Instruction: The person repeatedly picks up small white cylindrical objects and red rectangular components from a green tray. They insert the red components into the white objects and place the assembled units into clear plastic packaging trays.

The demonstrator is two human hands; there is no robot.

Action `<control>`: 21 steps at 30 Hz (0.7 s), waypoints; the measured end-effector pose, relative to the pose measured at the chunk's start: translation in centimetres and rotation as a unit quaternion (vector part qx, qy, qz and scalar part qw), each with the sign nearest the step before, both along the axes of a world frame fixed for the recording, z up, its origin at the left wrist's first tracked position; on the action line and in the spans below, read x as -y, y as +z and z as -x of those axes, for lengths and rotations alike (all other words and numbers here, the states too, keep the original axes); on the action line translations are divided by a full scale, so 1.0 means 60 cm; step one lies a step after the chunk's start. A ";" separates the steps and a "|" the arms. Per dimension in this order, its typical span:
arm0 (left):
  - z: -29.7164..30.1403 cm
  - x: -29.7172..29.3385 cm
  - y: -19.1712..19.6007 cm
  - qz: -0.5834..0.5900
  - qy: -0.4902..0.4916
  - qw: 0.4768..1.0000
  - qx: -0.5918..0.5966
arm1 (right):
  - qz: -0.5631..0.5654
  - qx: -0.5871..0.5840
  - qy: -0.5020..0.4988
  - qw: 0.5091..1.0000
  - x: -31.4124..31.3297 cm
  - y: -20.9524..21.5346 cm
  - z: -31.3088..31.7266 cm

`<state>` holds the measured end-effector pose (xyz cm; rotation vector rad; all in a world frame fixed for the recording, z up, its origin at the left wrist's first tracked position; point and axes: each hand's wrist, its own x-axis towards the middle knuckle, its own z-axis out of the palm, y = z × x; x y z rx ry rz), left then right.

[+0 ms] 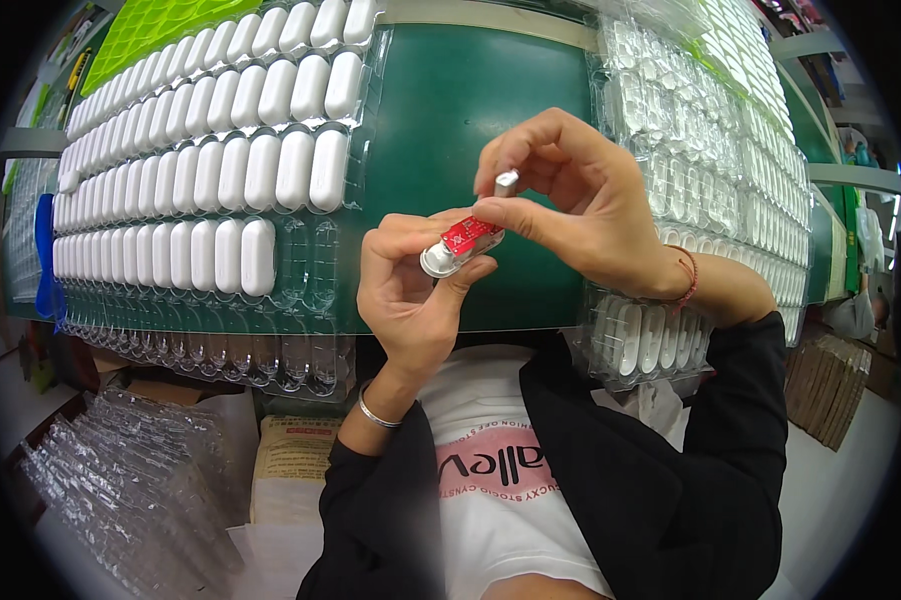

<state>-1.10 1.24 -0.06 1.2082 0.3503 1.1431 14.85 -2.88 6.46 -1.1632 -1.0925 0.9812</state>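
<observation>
Item: small red circuit board (470, 236) with silver end, pinched in left hand (415, 290) fingertips. Right hand (580, 200) closed on small metal connector (506, 182), just above board. Step judged: fitting connector; alignment needed. White capsule shells (220, 170) in trays leftward.

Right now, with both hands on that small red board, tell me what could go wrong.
1. The small red circuit board is pinched only between fingertips of the left hand and right hand, above the green table; it might slip.
2. The small metal piece sits at the right fingertips and could drop among the clear blister trays.
</observation>
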 end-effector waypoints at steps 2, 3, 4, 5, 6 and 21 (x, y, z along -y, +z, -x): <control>0.000 0.000 0.001 0.000 0.006 1.000 -0.006 | -0.002 0.036 -0.004 0.999 0.002 -0.002 -0.001; 0.000 -0.001 0.002 0.001 0.010 1.000 -0.010 | -0.004 0.053 -0.005 0.999 0.002 -0.003 -0.001; 0.000 -0.001 0.002 0.002 0.011 1.000 -0.006 | -0.012 0.080 0.000 0.997 0.002 -0.004 -0.003; 0.000 -0.001 0.001 0.004 0.012 1.000 -0.002 | -0.019 0.107 0.005 0.994 0.001 -0.005 -0.004; 0.000 -0.001 0.001 0.006 0.013 1.000 0.002 | -0.027 0.134 0.010 0.991 0.001 -0.006 -0.006; 0.003 -0.003 -0.004 0.019 0.003 1.000 0.002 | -0.193 0.350 0.027 0.916 0.009 -0.010 -0.013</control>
